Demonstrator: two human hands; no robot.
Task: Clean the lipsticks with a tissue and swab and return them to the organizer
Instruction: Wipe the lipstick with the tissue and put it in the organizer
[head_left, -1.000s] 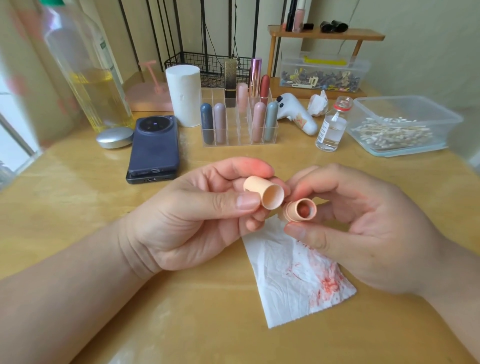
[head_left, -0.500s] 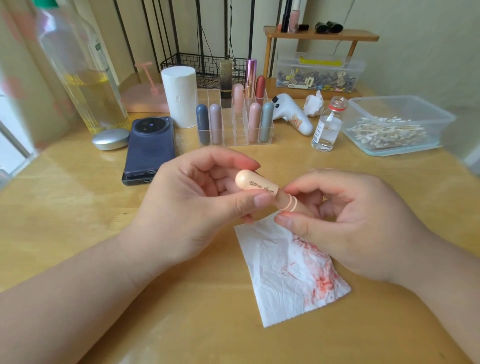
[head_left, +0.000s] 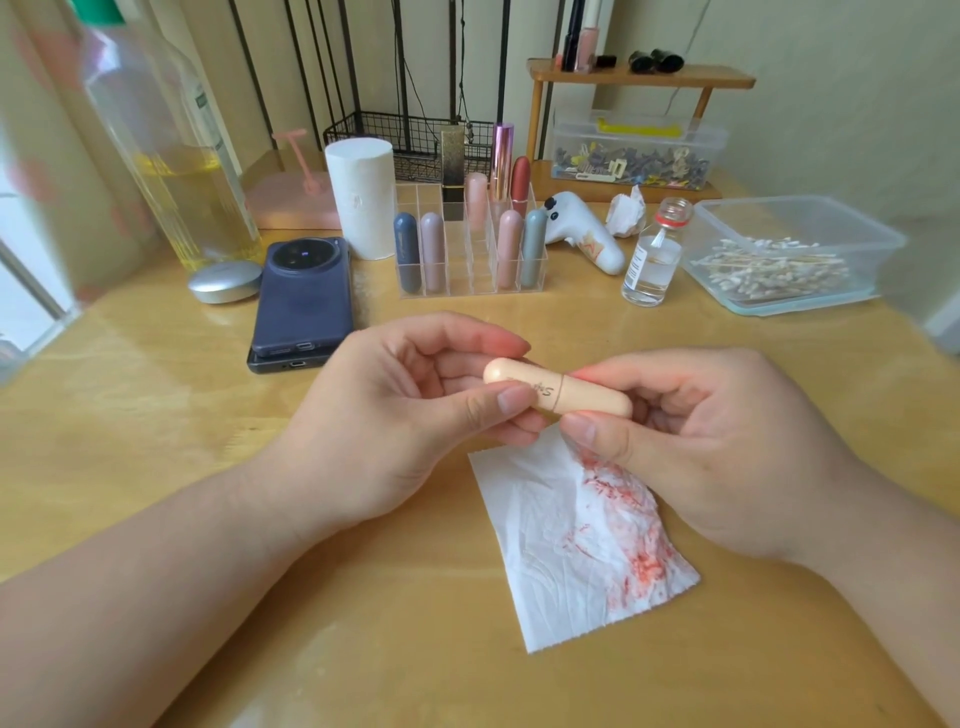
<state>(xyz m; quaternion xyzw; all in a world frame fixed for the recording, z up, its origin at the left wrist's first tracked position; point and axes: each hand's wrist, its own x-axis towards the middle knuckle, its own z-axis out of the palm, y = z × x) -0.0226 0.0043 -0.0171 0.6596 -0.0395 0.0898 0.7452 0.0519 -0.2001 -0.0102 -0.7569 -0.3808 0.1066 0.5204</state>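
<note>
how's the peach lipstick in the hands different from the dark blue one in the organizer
The peach lipstick lies roughly level; the dark blue lipstick stands upright. The peach one is pinched between the left hand and right hand; the blue one sits in the front left slot of the organizer. Both are capped, round-ended capsules.

Organizer (head_left: 470, 270) stands behind tissue (head_left: 576, 545), phone (head_left: 304, 296) to its left.

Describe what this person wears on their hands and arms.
Nothing worn shows. The left hand and right hand are bare: no gloves, rings, watch or bracelet. Both forearms are sleeveless to the frame edge. Nails are short and look unpainted.
</note>
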